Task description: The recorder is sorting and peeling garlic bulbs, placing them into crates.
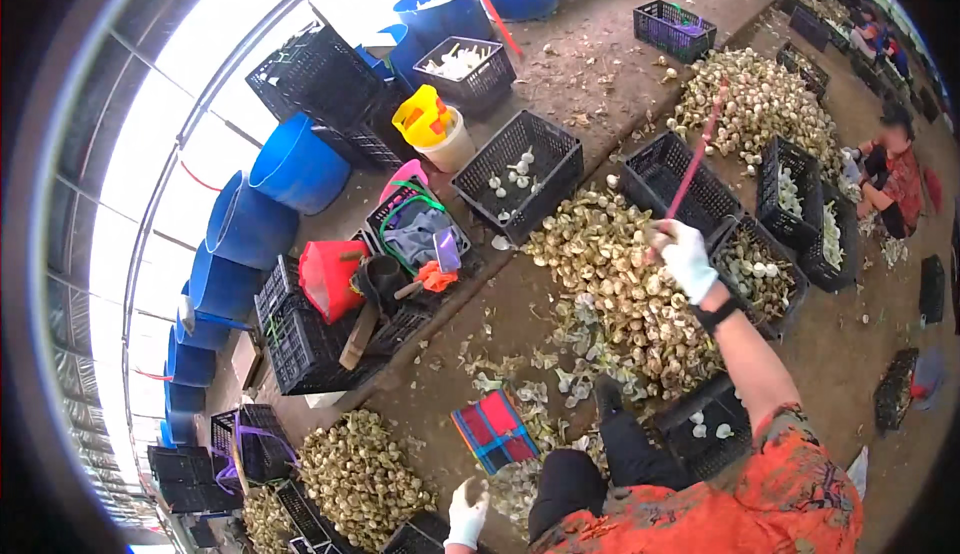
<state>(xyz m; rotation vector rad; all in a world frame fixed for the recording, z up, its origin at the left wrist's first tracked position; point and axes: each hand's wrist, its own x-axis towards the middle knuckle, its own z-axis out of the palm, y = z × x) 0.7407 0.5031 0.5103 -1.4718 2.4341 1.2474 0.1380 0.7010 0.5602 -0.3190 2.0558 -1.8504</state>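
Note:
My right hand, in a white glove with a dark band at the wrist, reaches over a large heap of garlic bulbs. A pinkish-red strap runs up and away from its fingers, which appear closed on it. My left hand, also white-gloved, is low in the picture beside my knee. Its fingertips are blurred, and whether anything is between them cannot be made out. A plaid cloth pad lies on the ground near it, among loose garlic skins. By my right leg stands a black crate with a few white trimmed bulbs.
Beyond the heap are black plastic crates, one with trimmed garlic. A crate at left holds a red container and a phone. Blue barrels line the wall. Another person sits at right. More garlic lies lower left.

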